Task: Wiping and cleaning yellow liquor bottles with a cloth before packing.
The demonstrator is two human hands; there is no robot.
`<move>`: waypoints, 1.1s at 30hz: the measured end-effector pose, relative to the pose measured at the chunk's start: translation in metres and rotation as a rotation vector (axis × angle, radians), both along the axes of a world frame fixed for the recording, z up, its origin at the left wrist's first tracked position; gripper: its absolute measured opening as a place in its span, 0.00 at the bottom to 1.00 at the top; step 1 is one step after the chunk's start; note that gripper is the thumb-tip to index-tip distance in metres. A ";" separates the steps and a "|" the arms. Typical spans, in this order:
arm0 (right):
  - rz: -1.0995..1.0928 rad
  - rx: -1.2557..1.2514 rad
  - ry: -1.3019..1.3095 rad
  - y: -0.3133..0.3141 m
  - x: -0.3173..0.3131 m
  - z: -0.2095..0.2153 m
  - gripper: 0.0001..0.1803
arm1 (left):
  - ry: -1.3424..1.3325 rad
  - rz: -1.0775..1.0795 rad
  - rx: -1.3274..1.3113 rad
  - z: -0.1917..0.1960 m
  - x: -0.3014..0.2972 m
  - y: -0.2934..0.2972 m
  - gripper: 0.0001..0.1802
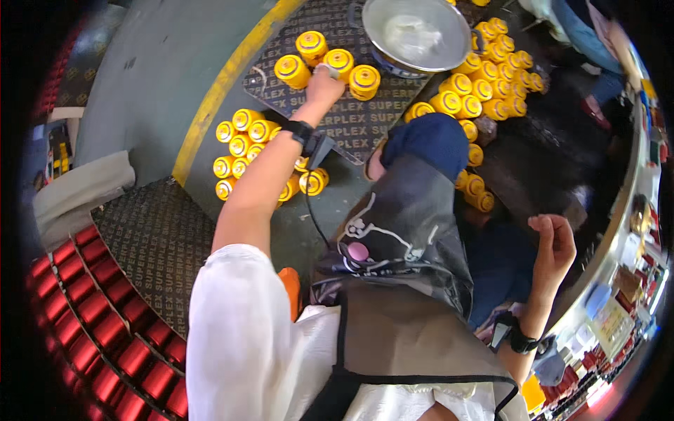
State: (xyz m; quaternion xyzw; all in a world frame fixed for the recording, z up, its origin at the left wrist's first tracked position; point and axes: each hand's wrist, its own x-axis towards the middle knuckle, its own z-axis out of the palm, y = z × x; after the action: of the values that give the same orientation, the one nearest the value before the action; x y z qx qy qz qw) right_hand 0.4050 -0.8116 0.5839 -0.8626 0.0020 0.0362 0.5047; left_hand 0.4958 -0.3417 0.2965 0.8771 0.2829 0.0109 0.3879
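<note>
My left hand (325,88) reaches forward among several yellow cans (338,62) standing on a dark printed board (365,126). Its fingers are closed around something small and pale beside one can; I cannot make out what it is. Nothing shows in my right hand (554,245), raised to the right of my knee with its fingers loosely bent and apart. Past the cans, a large round metal basin (417,34) holds something whitish and blurred. Both wrists wear dark bands, and a cable hangs from the left one.
Yellow cans (242,144) cluster on the floor under my left forearm. More yellow cans (491,77) lie right of the basin. Red cylinders (105,316) fill racks at lower left. Another person's arm (621,52) shows at upper right. A curved, cluttered counter edge (618,245) runs along the right.
</note>
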 end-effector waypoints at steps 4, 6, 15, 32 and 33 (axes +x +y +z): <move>-0.082 -0.106 0.086 -0.015 0.005 -0.018 0.06 | -0.023 -0.203 0.209 -0.023 0.043 -0.064 0.12; -0.020 -0.072 0.124 -0.057 -0.001 -0.051 0.06 | -0.060 -0.181 0.246 -0.057 0.047 -0.079 0.17; -0.127 0.002 0.254 -0.043 -0.001 -0.072 0.06 | 0.099 -0.245 0.385 -0.100 0.072 -0.082 0.13; -0.008 0.462 0.263 -0.010 -0.003 -0.043 0.14 | -0.651 -0.193 -0.197 0.263 -0.038 -0.066 0.06; 0.038 0.532 0.279 -0.008 -0.006 -0.050 0.18 | -0.581 -0.175 -0.275 0.289 -0.047 -0.075 0.05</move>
State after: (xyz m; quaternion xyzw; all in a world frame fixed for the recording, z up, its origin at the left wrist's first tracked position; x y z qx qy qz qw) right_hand 0.3989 -0.8199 0.5340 -0.6866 0.0454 0.1630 0.7071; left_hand 0.4488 -0.4167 0.5853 0.7977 0.0831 0.1888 0.5667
